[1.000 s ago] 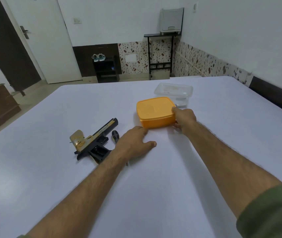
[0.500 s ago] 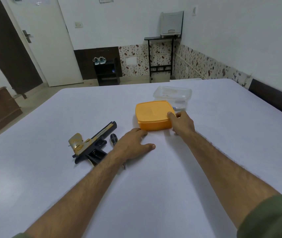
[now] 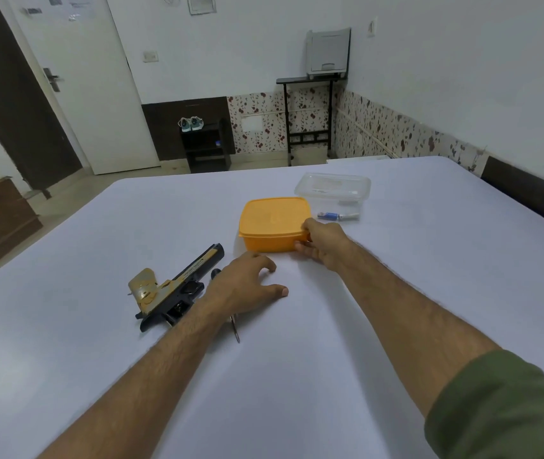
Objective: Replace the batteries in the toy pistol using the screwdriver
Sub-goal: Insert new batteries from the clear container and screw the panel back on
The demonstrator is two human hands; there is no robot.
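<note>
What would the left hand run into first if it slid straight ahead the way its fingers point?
Most likely the orange container: the left hand rests on the table with its fingers aimed up and right, toward the box's near wall. The gap between looks bare, though depth is hard to judge.

A lidded orange plastic box (image 3: 274,223) sits near the middle of the white-covered table (image 3: 297,376); a clear plastic lidded container (image 3: 333,188) stands just behind it to the right, with a small blue-and-white item (image 3: 337,216) lying before that container. The right hand (image 3: 325,243) grips the box's near right corner; the left hand (image 3: 241,288) rests on the table before the box, over a black-handled screwdriver (image 3: 235,327). The black-and-gold toy pistol (image 3: 174,288) lies just left of that hand.
</note>
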